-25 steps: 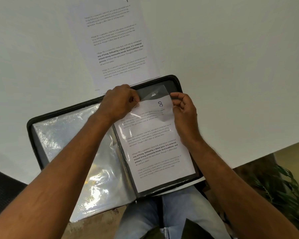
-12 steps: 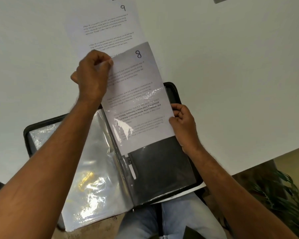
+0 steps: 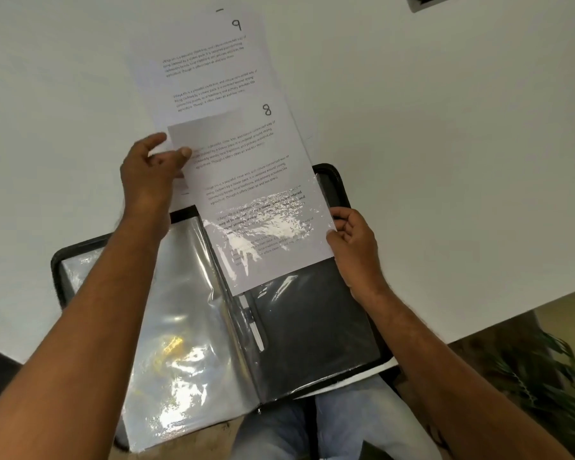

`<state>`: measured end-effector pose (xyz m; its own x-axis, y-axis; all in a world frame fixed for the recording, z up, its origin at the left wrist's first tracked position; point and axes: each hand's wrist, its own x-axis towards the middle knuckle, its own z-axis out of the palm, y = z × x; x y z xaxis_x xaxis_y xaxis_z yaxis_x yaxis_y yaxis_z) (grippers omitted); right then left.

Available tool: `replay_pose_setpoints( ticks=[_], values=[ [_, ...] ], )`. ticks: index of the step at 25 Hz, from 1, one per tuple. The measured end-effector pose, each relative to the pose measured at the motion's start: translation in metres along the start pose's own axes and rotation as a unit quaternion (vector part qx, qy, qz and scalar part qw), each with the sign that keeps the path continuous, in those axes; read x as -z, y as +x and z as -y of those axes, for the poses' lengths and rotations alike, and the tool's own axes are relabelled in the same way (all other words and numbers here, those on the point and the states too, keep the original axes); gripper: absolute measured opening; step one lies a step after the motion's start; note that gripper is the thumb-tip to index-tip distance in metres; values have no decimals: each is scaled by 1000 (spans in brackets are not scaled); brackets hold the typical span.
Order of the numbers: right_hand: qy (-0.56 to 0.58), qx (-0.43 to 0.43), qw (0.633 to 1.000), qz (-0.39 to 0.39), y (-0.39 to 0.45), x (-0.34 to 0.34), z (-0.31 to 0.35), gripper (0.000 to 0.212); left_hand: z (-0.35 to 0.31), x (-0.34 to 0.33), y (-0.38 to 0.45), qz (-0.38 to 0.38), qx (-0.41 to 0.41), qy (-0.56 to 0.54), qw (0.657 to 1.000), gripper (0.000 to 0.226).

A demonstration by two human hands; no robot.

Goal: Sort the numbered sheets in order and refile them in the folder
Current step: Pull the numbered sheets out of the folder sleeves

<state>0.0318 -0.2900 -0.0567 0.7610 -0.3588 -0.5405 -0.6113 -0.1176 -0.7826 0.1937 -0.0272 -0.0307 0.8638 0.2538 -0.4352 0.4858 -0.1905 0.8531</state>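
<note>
Sheet 8 (image 3: 246, 180) half out of the folder (image 3: 312, 327) sleeve, a hand at each side.

The left hand (image 3: 150, 174) pinches sheet 8 at its left edge near the top, thumb on the paper's face. The right hand (image 3: 352, 247) holds the right edge of the clear sleeve (image 3: 273, 227), fingers curled at it. Sheet 8's lower part lies inside the sleeve over the folder's dark right page; its upper part overlaps sheet 9 (image 3: 206, 61), which lies flat on the white table (image 3: 445, 161) just beyond the folder. The open folder rests at the table's near edge over the person's lap, glossy sleeves (image 3: 180, 327) fanned on its left side.
</note>
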Motion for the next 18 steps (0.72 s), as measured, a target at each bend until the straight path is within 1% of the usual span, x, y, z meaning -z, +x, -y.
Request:
replay_pose_setpoints(
  ticks=[1, 2, 3, 4, 5, 6, 7, 9, 13, 18],
  values=[
    [-1, 0, 1000, -2, 0, 0, -1, 31, 7, 2, -4, 15, 25, 4, 1000, 35],
    [-3, 1, 1000, -3, 1, 0, -2, 31, 14, 2, -9, 29, 33, 29, 999, 21],
    [-3, 0, 1000, -3, 1, -1, -2, 30, 22, 4, -12, 38, 33, 75, 996, 7],
    [-3, -1, 1000, -3, 1, -1, -3, 30, 29, 5, -17, 46, 20, 137, 989, 8],
    [-4, -1, 1000, -3, 2, -1, -4, 30, 36, 6, -18, 43, 2, 206, 978, 16],
    [-5, -2, 1000, -4, 2, -2, -4, 31, 39, 6, -19, 38, -10, 243, 969, 19],
    [-8, -1, 1000, -5, 2, -2, -4, 31, 40, 6, -19, 32, -19, 245, 969, 21],
    [-9, -2, 1000, -3, 1, -1, -4, 32, 35, 3, -18, 30, -13, 185, 982, 20],
    [2, -9, 1000, -1, 3, -1, -6, 32, 13, -2, 6, -8, 8, 78, 997, 13],
    [-2, -15, 1000, -6, 6, -2, -8, 34, -13, -7, 58, -44, -9, 22, 999, 10]
  ],
)
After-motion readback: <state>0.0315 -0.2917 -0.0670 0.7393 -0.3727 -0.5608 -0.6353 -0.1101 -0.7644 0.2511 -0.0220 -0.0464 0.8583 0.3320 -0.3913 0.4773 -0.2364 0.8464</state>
